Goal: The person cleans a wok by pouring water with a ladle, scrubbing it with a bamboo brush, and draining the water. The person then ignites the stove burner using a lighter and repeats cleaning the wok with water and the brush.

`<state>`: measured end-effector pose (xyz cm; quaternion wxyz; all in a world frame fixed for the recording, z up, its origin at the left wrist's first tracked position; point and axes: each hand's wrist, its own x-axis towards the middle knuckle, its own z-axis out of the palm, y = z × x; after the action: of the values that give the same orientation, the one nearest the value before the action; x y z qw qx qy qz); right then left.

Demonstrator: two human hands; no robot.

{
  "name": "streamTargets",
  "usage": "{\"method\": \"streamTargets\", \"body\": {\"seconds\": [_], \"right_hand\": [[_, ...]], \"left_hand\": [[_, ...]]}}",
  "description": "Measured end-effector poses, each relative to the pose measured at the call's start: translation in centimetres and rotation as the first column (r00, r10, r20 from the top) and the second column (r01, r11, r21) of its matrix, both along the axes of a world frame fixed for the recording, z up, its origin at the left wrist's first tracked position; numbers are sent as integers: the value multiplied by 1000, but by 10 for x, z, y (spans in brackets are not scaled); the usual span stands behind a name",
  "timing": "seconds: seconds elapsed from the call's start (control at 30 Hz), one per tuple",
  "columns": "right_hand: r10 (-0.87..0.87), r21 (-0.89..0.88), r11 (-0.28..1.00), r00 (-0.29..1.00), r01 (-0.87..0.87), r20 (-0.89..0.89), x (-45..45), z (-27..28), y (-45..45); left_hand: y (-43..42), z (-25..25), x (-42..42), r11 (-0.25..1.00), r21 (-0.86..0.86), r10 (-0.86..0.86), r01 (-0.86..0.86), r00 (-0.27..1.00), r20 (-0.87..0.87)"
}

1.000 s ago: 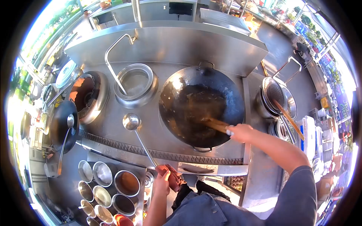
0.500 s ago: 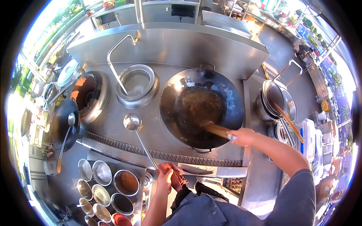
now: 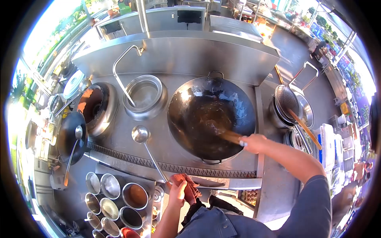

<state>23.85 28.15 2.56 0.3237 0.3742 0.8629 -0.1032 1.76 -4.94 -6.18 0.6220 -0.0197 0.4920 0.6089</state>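
Observation:
My right hand (image 3: 254, 143) is closed round the near end of a bamboo wok brush (image 3: 231, 136). The brush's far end reaches down into a large dark wok (image 3: 182, 135), which has brownish liquid in its bottom. Low in the middle, my left hand (image 3: 178, 193) grips a reddish-brown cloth (image 3: 189, 186) together with the handle end of a steel ladle (image 3: 141, 134). The ladle's bowl hangs over the steel stove top, left of the wok and apart from it.
Left of the wok, a round steel pot (image 3: 162, 97) of water sits under a curved tap (image 3: 116, 71). An open burner (image 3: 113, 109) and a smaller wok (image 3: 65, 135) lie farther left. Several seasoning tins (image 3: 135, 195) stand front left. At right, a strainer (image 3: 286, 101) rests on stacked bowls.
The brush and my right hand have shifted only slightly in the wok, and the liquid's surface looks different. My view has tilted a little. Both hands keep their hold.

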Motion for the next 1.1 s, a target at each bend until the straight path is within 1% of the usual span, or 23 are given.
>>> {"method": "streamTargets", "body": {"seconds": [0.07, 0.13, 0.17, 0.2, 0.27, 0.3, 0.33, 0.4, 0.47, 0.5, 0.53, 0.6, 0.63, 0.67, 0.73, 0.77, 0.87, 0.9, 0.97, 1.0, 1.03, 1.07, 1.1], "right_hand": [[70, 260, 964, 996, -53, -59, -6, -14, 66], [-49, 245, 963, 964, 116, -262, -65, -15, 90], [-219, 56, 965, 908, 255, -356, -92, -22, 75], [-394, -148, 919, 822, 366, -410, -111, -30, 55], [-368, -290, 917, 860, 273, -353, -107, -52, 8], [-279, -209, 956, 866, 207, -415, -86, -62, -9], [-181, -128, 982, 867, 137, -464, -59, -71, -21], [-251, -126, 968, 896, 219, -367, -22, -19, -43], [-408, -125, 912, 844, 390, -347, 2, 30, -70], [-407, -115, 912, 846, 393, -345, 16, 28, -74], [-356, -80, 933, 874, 350, -331, 29, 21, -78], [-321, -47, 945, 891, 323, -320, 37, 27, -87], [-344, -33, 934, 870, 355, -354, 31, 45, -90], [-375, -30, 919, 846, 394, -380, 32, 53, -97], [-371, -26, 921, 859, 388, -352, 44, 37, -102], [-352, -12, 929, 874, 370, -335, 48, 30, -101], [-400, 32, 897, 839, 442, -370, 56, 38, -117], [-420, 26, 887, 830, 460, -367, 65, 28, -126], [-409, 38, 876, 781, 481, -472, 75, 12, -119], [-403, 42, 878, 784, 476, -472, 70, 17, -127], [-641, -186, 713, 522, 676, -562, 66, 25, -142], [-801, -421, 481, 191, 769, -567, 63, 28, -155], [-779, -550, 411, -33, 727, -626, 67, 14, -169]], "left_hand": [[0, -1, 3, 1000, -17, 13, -12, 1000, 28], [9, -10, 6, 998, 4, 61, -61, 998, -7], [18, 9, 12, 998, -44, 43, -47, 994, -105], [29, 7, 8, 998, -44, 40, -45, 993, -111], [35, -2, 7, 995, 83, -64, 58, 996, 69], [46, -2, 9, 986, 155, -74, 61, 994, 80], [58, 8, 12, 985, 165, -72, 58, 994, 81], [81, 32, 16, 995, -72, -65, 67, 997, 36], [103, 2, 22, 996, -33, -83, 86, 991, 103], [116, -17, 27, 980, -188, -47, 61, 996, 78], [121, -33, 29, 981, -183, -49, 63, 995, 82], [129, -55, 31, 958, -242, -186, 158, 977, -101], [130, -54, 32, 976, -182, -136, 118, 987, -89], [129, -55, 35, 974, -186, -145, 127, 986, -82], [133, -39, 35, 974, -209, -90, 91, 996, 12], [133, -27, 34, 982, -154, -90, 106, 990, 105], [136, -24, 35, 986, -163, -11, 27, 995, 98], [141, -49, 37, 986, -163, 40, -31, 998, 51], [144, -37, 38, 994, -113, 4, -3, 1000, 9], [140, -33, 36, 996, -89, -18, 15, 999, -34], [140, -38, 35, 987, -157, -51, 36, 994, -93], [137, -43, 35, 987, -153, -57, 43, 994, -89], [135, -43, 37, 995, -95, -39, 31, 996, -83]]}}
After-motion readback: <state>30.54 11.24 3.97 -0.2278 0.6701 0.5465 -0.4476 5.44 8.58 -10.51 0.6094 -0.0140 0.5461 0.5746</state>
